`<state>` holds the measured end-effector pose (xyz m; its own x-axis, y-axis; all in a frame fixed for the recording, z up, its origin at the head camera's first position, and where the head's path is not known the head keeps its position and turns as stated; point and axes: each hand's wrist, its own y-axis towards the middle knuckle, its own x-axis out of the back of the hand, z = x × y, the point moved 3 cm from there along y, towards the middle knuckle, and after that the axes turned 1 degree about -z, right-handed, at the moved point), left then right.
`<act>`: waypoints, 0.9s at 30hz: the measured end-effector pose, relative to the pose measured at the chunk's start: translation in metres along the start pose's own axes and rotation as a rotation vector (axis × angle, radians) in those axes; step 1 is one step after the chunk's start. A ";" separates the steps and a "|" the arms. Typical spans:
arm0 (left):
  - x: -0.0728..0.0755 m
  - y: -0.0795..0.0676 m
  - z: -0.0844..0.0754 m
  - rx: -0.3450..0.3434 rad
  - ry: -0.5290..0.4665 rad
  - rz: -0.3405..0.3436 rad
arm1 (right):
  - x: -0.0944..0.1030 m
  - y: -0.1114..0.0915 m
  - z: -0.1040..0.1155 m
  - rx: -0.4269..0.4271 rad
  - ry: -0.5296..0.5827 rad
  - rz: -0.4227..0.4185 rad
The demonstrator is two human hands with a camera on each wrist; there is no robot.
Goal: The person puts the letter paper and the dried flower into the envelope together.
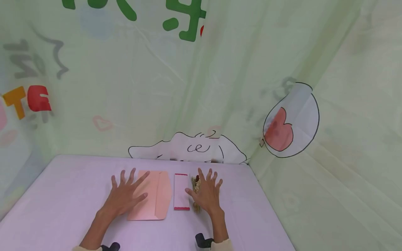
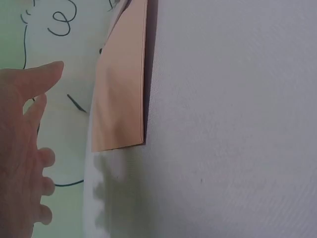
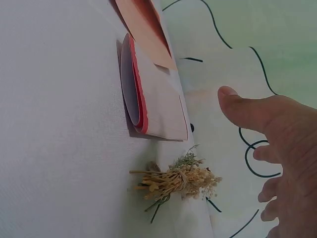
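Pink envelope (image 1: 152,204), red-edged card (image 1: 180,191) and dried-flower bunch (image 1: 196,185) lie in a row toward the far edge of the tabletop (image 1: 245,216); left hand (image 1: 123,196) and right hand (image 1: 207,196) hover above, fingers spread apart, gripping nothing. The step looks preparatory; next likely calls for a careful pinch.

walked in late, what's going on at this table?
A person has both hands out over the table, holding nothing. The left hand hovers spread over the peach envelope; the right hand is over the dried flower bunch, partly hiding it in the head view. Between envelope and flowers lies a folded white card with red edges.
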<state>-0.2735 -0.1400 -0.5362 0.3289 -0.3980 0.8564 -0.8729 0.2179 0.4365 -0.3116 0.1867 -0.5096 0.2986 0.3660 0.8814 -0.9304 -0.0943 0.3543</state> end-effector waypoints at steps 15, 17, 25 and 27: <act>-0.013 0.001 -0.018 -0.027 -0.053 0.019 | 0.003 0.007 0.009 -0.041 0.058 -0.177; -0.016 0.001 -0.021 -0.032 -0.053 0.024 | 0.002 0.008 0.014 -0.065 0.083 -0.223; -0.025 0.000 -0.032 -0.025 -0.109 0.074 | -0.021 0.005 0.029 -0.239 0.166 -0.153; -0.029 0.000 -0.033 -0.021 -0.110 0.087 | -0.028 0.003 0.032 -0.262 0.164 -0.134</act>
<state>-0.2710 -0.0989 -0.5524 0.2096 -0.4719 0.8564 -0.8882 0.2743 0.3685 -0.3153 0.1464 -0.5230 0.4037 0.5048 0.7630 -0.9145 0.1982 0.3527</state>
